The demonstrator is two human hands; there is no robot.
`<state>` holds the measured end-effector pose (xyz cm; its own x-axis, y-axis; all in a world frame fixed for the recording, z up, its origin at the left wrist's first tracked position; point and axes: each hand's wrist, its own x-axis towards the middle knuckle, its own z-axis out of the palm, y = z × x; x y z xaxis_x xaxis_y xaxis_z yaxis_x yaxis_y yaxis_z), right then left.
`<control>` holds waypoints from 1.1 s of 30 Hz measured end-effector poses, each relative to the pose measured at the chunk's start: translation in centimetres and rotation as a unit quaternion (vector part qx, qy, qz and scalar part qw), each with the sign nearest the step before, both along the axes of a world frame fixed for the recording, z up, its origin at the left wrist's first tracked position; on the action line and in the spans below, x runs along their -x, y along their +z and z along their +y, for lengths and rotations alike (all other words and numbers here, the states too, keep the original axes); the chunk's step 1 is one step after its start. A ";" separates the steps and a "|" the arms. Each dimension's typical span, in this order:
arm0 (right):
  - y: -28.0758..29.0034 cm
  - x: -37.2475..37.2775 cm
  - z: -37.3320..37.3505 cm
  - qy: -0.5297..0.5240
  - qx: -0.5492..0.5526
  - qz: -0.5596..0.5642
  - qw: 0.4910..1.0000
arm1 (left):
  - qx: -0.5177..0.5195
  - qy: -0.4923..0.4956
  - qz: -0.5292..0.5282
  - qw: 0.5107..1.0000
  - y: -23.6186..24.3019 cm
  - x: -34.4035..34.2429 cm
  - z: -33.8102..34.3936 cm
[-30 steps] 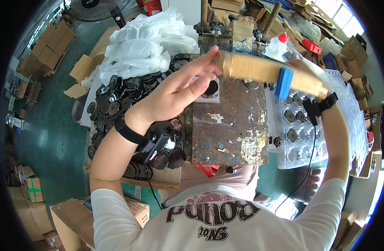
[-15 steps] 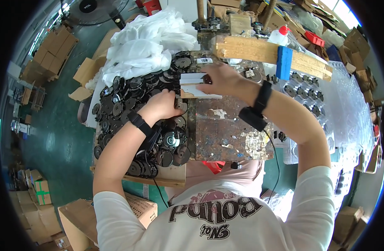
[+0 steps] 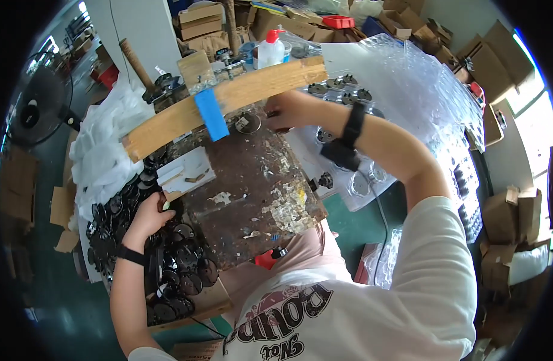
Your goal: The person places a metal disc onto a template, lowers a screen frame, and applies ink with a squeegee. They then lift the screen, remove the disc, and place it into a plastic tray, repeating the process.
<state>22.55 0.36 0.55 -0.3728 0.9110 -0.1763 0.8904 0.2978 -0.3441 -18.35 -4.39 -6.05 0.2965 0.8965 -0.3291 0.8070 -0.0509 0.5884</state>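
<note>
My left hand (image 3: 149, 218) is at the edge of a heap of shiny black discs (image 3: 189, 262), beside the near left corner of a white block (image 3: 184, 171). Its thumb and fingers are bent together over a small pale spot; what they grip is mostly hidden. My right hand (image 3: 293, 109) reaches past the right side of a stained work board (image 3: 243, 180), its fingers closed round a dark round part (image 3: 274, 113). Close by lie clear plastic trays (image 3: 356, 185) with dark metal parts (image 3: 348, 96) in them.
A wooden bar (image 3: 258, 81) with blue tape (image 3: 212, 114) spans above the board's far side. Behind it are a metal fixture (image 3: 195, 69) and a red-topped bottle (image 3: 271, 51). White plastic bags (image 3: 102, 150) lie left; stacked clear trays (image 3: 409, 96) stand right.
The view has swung to the right. My right hand has left the white block and moved right to the trays, carrying the dark part. My left hand stays among the discs.
</note>
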 end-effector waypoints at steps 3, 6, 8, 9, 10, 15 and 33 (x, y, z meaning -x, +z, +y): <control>-1.0 -9.8 -1.0 -0.119 -0.091 0.003 0.989 | 0.035 0.022 -0.053 0.998 0.4 0.7 0.3; -2.1 -18.8 -1.6 -0.208 -0.146 -0.055 0.966 | 0.048 0.024 -0.094 0.994 0.7 1.5 0.6; -1.9 -22.2 -2.8 -0.277 -0.122 -0.083 0.950 | 0.039 0.036 -0.113 0.992 1.9 1.7 0.3; -2.3 -24.3 -3.3 -0.278 -0.122 -0.081 0.949 | 0.034 0.040 -0.124 0.991 2.4 1.7 0.2; -2.9 -26.3 -3.6 -0.286 -0.125 -0.112 0.943 | 0.033 0.039 -0.122 0.991 3.0 1.5 0.2; -5.7 -29.8 -3.1 -0.283 -0.146 -0.133 0.939 | -0.006 0.047 -0.146 0.988 4.4 1.3 0.6; 6.8 -7.9 -2.6 -0.043 -0.228 0.154 0.961 | -0.324 -0.206 -0.034 0.923 1.2 -8.8 5.5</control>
